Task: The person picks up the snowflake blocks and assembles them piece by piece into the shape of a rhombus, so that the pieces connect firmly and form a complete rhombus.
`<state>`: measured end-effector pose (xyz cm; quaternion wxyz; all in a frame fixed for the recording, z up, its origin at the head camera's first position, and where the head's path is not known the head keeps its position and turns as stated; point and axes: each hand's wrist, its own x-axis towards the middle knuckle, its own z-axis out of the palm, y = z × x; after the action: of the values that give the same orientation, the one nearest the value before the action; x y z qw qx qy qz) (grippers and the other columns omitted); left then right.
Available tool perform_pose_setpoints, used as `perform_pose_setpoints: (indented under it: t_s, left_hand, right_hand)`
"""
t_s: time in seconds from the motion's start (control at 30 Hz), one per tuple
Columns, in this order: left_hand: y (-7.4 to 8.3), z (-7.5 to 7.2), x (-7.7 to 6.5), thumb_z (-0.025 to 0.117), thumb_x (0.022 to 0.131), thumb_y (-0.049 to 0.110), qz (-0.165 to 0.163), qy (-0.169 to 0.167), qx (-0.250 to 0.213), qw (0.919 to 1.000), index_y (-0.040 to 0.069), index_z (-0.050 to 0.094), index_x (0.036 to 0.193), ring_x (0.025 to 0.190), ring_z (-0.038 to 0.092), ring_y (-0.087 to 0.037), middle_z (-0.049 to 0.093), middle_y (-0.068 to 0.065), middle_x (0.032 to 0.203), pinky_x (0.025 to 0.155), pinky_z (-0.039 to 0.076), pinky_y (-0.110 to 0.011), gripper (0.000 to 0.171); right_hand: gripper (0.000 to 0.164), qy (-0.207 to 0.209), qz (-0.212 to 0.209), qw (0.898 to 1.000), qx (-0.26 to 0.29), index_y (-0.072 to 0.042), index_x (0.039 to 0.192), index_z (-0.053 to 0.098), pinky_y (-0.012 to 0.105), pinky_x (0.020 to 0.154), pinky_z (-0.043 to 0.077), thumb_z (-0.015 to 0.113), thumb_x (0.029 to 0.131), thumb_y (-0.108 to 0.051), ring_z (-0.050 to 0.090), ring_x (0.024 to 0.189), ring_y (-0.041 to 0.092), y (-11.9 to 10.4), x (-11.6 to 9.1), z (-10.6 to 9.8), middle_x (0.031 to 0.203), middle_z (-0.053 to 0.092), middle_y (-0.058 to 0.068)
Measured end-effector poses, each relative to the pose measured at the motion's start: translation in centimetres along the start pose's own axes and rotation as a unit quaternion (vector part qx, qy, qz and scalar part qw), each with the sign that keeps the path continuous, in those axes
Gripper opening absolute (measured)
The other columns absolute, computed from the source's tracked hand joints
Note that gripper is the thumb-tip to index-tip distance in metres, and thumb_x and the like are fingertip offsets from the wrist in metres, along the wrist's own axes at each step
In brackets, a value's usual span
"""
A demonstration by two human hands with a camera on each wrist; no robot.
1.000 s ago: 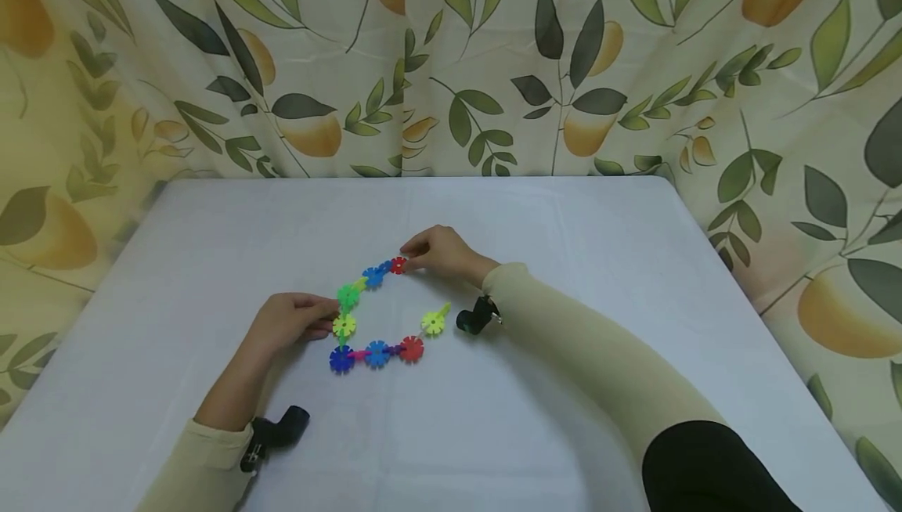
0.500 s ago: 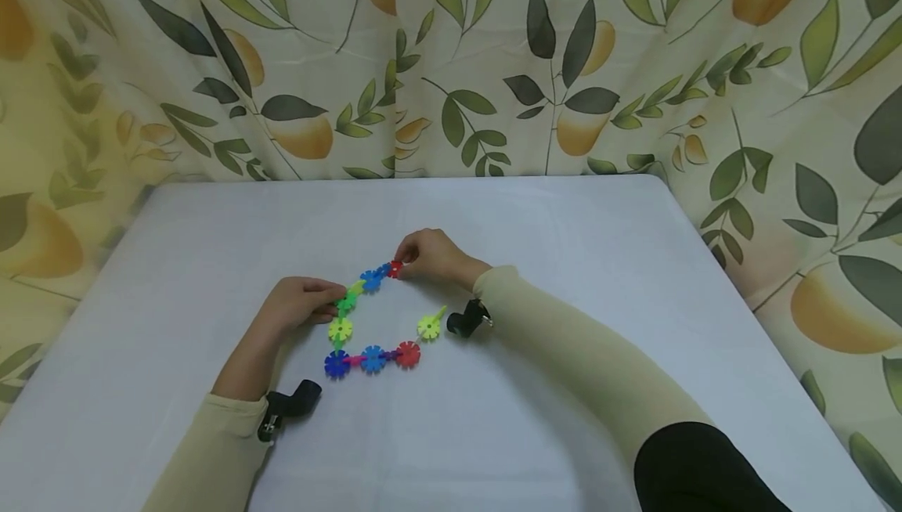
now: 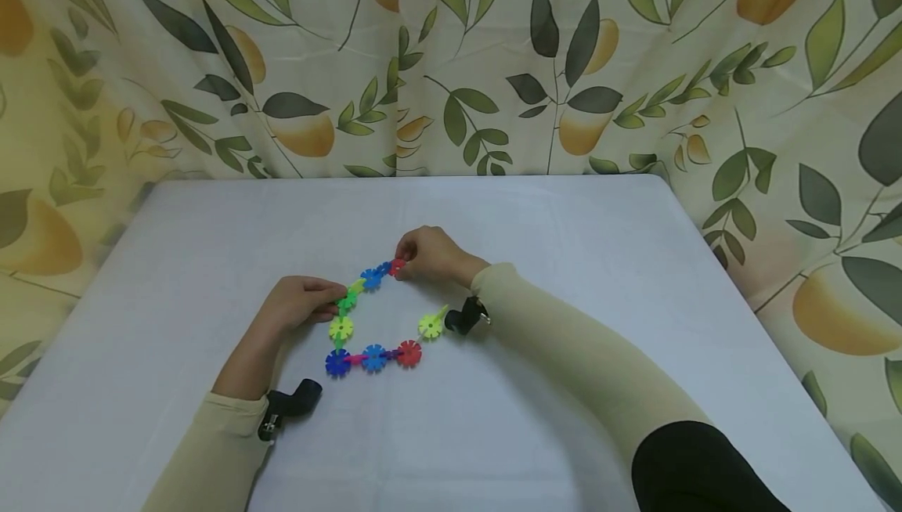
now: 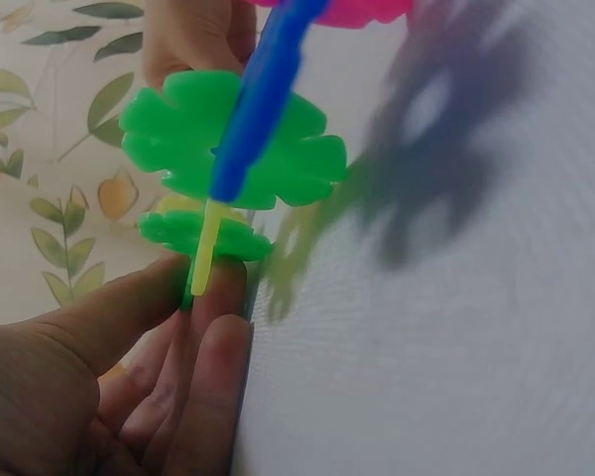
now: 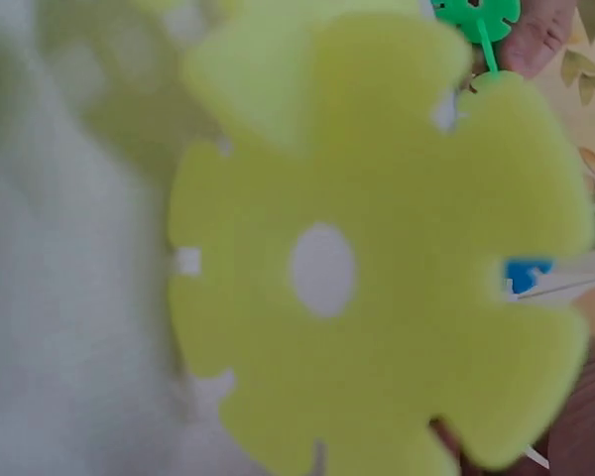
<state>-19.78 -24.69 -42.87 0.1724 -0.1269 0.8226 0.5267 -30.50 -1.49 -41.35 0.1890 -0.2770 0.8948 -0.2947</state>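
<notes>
A chain of flower-shaped interlocking plastic discs point(image 3: 374, 358) curves in an open loop on the table, in blue, red, green and yellow. My left hand point(image 3: 299, 304) pinches a green disc point(image 3: 346, 302) on the loop's left side; the left wrist view has thumb and fingers on the green disc's edge point(image 4: 154, 228). At the far end, my right hand point(image 3: 437, 255) pinches a red disc point(image 3: 398, 267), partly covered by its fingertips. The other end is a yellow disc point(image 3: 431, 327) near the right wrist's camera; this yellow disc point(image 5: 407, 297) fills much of the right wrist view.
A white cloth covers the table point(image 3: 564, 261). Curtains point(image 3: 493, 66) with leaves and fruit hang behind it and at the sides. Black wrist cameras sit on the left sleeve point(image 3: 296, 401) and the right sleeve point(image 3: 467, 316).
My left hand has moved forward and slightly right, its fingers now on the green disc. The right hand keeps its pinch on the red disc. Little has moved in the last half second.
</notes>
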Motion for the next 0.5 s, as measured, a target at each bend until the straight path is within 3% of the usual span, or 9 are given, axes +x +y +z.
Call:
perform_pose_setpoints:
  t_s: [0.3, 0.4, 0.5]
  left_hand:
    - [0.1, 0.0, -0.1, 0.065, 0.096, 0.023, 0.008, -0.007, 0.000, 0.9999, -0.007, 0.064, 0.122, 0.072, 0.069, -0.007, 0.073, -0.001, 0.084, 0.071, 0.057, -0.023, 0.040]
    - [0.1, 0.1, -0.1, 0.065, 0.096, 0.022, 0.010, -0.012, -0.004, 0.9999, -0.007, 0.064, 0.122, 0.072, 0.069, -0.007, 0.073, -0.004, 0.089, 0.072, 0.057, -0.023, 0.039]
    - [0.2, 0.4, -0.1, 0.065, 0.096, 0.022, 0.014, -0.019, -0.004, 0.9997, -0.007, 0.064, 0.123, 0.074, 0.069, -0.007, 0.073, -0.008, 0.094, 0.073, 0.057, -0.024, 0.039]
  right_hand:
    - [0.016, 0.041, 0.021, 0.996, 0.077, -0.009, 0.099, 0.066, 0.024, 0.073, 0.048, 0.076, 0.087, -0.015, 0.058, 0.085, 0.017, 1.7, -0.9, 0.0, 0.092, 0.068, 0.005]
    - [0.015, 0.046, 0.027, 0.989, 0.135, -0.009, 0.101, 0.066, 0.022, 0.071, 0.050, 0.072, 0.090, -0.018, 0.061, 0.082, 0.015, 2.6, -1.8, 0.1, 0.092, 0.070, 0.006]
    - [0.017, 0.049, 0.044, 0.976, 0.209, -0.008, 0.106, 0.067, 0.023, 0.071, 0.054, 0.069, 0.093, -0.018, 0.065, 0.079, 0.014, 3.5, -2.9, 0.3, 0.093, 0.072, 0.007]
